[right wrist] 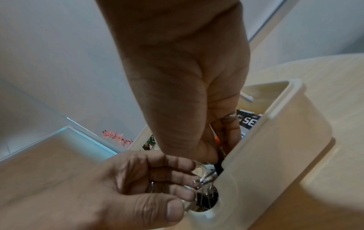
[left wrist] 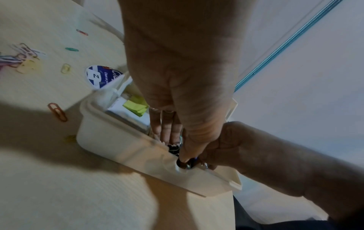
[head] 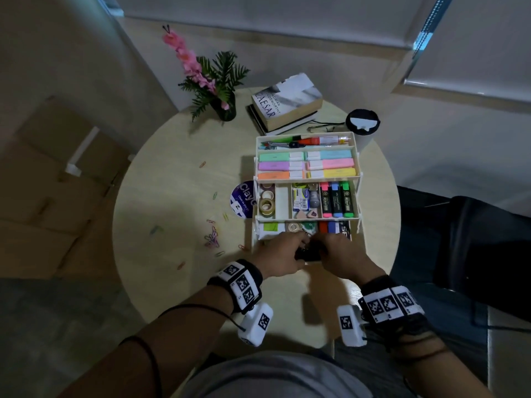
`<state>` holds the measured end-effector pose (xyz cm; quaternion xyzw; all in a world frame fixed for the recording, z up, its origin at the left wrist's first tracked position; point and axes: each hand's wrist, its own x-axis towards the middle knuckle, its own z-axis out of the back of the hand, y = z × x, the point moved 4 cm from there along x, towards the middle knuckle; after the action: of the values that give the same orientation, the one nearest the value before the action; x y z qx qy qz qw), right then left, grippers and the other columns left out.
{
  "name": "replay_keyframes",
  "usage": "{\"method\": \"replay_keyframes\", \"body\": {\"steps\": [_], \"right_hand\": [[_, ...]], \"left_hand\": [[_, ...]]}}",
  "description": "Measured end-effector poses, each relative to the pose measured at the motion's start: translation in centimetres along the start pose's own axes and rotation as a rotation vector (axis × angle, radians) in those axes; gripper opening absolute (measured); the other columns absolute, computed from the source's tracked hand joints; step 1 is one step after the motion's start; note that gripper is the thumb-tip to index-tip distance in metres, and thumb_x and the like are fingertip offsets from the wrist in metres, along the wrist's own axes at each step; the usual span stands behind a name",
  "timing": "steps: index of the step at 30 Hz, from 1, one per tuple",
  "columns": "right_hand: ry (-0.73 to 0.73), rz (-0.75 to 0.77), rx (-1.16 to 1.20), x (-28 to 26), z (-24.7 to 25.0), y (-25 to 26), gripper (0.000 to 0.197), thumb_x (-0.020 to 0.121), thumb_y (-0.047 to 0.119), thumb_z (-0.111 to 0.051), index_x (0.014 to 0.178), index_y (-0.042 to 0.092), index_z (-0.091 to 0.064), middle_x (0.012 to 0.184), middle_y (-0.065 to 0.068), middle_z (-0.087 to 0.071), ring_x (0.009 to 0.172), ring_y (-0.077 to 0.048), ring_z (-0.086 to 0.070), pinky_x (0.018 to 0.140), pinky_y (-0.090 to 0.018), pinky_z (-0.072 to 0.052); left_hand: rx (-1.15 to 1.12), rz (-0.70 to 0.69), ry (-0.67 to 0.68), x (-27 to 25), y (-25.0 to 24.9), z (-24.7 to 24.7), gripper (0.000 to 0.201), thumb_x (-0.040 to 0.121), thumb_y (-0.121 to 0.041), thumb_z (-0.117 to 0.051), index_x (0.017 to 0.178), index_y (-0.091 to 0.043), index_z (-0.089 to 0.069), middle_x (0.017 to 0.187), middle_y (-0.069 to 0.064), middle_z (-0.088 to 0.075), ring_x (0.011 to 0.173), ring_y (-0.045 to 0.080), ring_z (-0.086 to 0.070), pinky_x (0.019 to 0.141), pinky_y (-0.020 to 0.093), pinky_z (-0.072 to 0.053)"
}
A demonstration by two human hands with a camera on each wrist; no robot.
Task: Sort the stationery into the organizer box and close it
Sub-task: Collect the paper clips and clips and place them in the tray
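While both hands (head: pixel 309 255) pinch binder clips (right wrist: pixel 204 179) at organizer box (left wrist: pixel 126 149) near rim, grips closed, table edge close.

Round pale wooden table (head: pixel 161 196) — bearing organizer box (head: pixel 307 179), scattered paper clips (head: pixel 212 234), stacked books (head: pixel 284 106), flower vase (head: pixel 225 109), lidded cup (head: pixel 362 123), round sticker (head: pixel 242 199).

The cream-white plastic organizer box (head: pixel 357 196) stands on a pale wood-grain round table (head: pixel 172 196). Its top tray holds pastel rectangular blocks (head: pixel 307 165) in mint, light blue, lilac, pink, orange and yellow. The middle tray shows black-bodied highlighters (head: pixel 336 199) capped pink, blue and green, beside beige tape rolls (head: pixel 266 206). Multicoloured wire paper clips (head: pixel 211 238) lie scattered to the left. A purple-and-white round sticker (head: pixel 241 196) sits beside the box. Both wrists carry black bands with black-and-white square-patterned markers (head: pixel 241 282). Pink artificial flowers (head: pixel 186 58) rise above dark green fronds.
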<state>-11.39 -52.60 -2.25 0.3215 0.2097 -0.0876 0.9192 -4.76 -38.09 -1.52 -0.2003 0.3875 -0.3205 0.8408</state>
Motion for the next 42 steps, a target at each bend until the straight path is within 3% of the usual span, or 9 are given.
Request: {"method": "replay_keyframes", "body": {"steps": [7,11,14,18,24,29,33,37,42], "right_hand": [[-0.130,-0.017,-0.143,-0.9,0.1,2.4,0.044,0.084,-0.003,-0.055,0.120,0.016,-0.072,0.107,-0.014,-0.075,0.101,-0.036,-0.070,0.077,-0.040,-0.056],[-0.207,0.176,-0.009,-0.5,-1.4,7.7,0.037,0.087,-0.008,-0.057,0.113,0.014,-0.072,0.104,-0.006,-0.073,0.093,-0.025,-0.067,0.072,-0.031,-0.048],[-0.157,0.272,0.068,0.7,-4.0,12.3,0.037,0.091,-0.005,-0.055,0.120,0.015,-0.069,0.106,-0.003,-0.068,0.094,-0.021,-0.065,0.075,-0.029,-0.048],[-0.082,0.282,0.119,3.8,-8.9,16.6,0.055,0.095,-0.002,-0.052,0.148,0.013,-0.052,0.143,-0.009,-0.058,0.126,-0.024,-0.058,0.103,-0.027,-0.045],[-0.133,0.026,0.116,7.1,-16.6,17.9,0.072,0.113,0.036,-0.038,0.165,0.001,-0.004,0.174,-0.020,0.002,0.160,-0.030,0.009,0.131,-0.047,-0.007],[-0.239,-0.198,0.135,8.0,-19.5,16.4,0.094,0.101,0.070,-0.034,0.165,0.007,-0.007,0.172,-0.022,-0.009,0.159,-0.039,-0.014,0.127,-0.054,-0.016],[-0.175,0.035,0.069,8.2,-21.9,17.8,0.070,0.111,0.046,-0.035,0.162,0.012,0.000,0.157,-0.052,-0.012,0.145,-0.070,-0.020,0.111,-0.081,-0.028],[-0.255,-0.138,0.045,9.6,-22.8,20.3,0.088,0.105,0.065,-0.020,0.163,0.013,0.021,0.170,-0.017,0.027,0.158,-0.033,0.025,0.129,-0.061,-0.002],[-0.207,0.024,0.063,11.7,-23.2,22.5,0.080,0.111,0.051,-0.032,0.165,0.019,0.017,0.172,0.000,0.026,0.159,-0.018,0.024,0.130,-0.051,0.004]], "left_hand": [[-0.040,-0.173,-0.222,-4.8,4.5,3.1,0.038,0.096,-0.018,-0.071,0.133,-0.019,-0.063,0.129,-0.004,-0.067,0.105,0.010,-0.063,0.073,-0.001,-0.033],[-0.136,-0.159,-0.315,-8.0,10.7,4.5,0.031,0.094,-0.011,-0.070,0.125,-0.018,-0.066,0.120,-0.009,-0.066,0.098,-0.008,-0.058,0.081,0.009,-0.043],[-0.132,-0.112,-0.403,-10.1,15.9,5.7,0.030,0.092,-0.009,-0.069,0.120,-0.020,-0.068,0.118,-0.009,-0.066,0.104,0.002,-0.058,0.089,0.023,-0.050],[-0.136,-0.065,-0.489,-12.6,22.3,6.9,0.031,0.092,-0.006,-0.067,0.120,-0.018,-0.067,0.119,-0.005,-0.064,0.112,0.012,-0.059,0.091,0.032,-0.053],[-0.148,0.006,-0.608,-14.4,29.8,9.1,0.040,0.093,-0.013,-0.073,0.131,-0.013,-0.060,0.136,0.003,-0.057,0.126,0.017,-0.053,0.100,0.037,-0.052],[-0.152,0.116,-0.667,-14.5,36.2,12.7,0.062,0.090,-0.032,-0.077,0.145,-0.015,-0.053,0.163,0.002,-0.038,0.150,0.017,-0.034,0.118,0.029,-0.033],[-0.176,0.209,-0.673,-13.4,40.3,16.6,0.078,0.094,-0.041,-0.074,0.158,-0.015,-0.038,0.174,0.000,-0.016,0.161,0.016,-0.009,0.126,0.031,-0.016],[-0.102,0.337,-0.501,-11.2,43.1,18.6,0.098,0.095,-0.065,-0.060,0.167,-0.020,-0.010,0.175,-0.002,0.009,0.161,0.019,0.010,0.129,0.044,-0.005],[0.101,0.310,-0.299,-9.1,42.9,16.8,0.109,0.092,-0.085,-0.029,0.166,-0.014,0.008,0.172,0.005,0.024,0.159,0.025,0.023,0.130,0.051,0.003]]}}
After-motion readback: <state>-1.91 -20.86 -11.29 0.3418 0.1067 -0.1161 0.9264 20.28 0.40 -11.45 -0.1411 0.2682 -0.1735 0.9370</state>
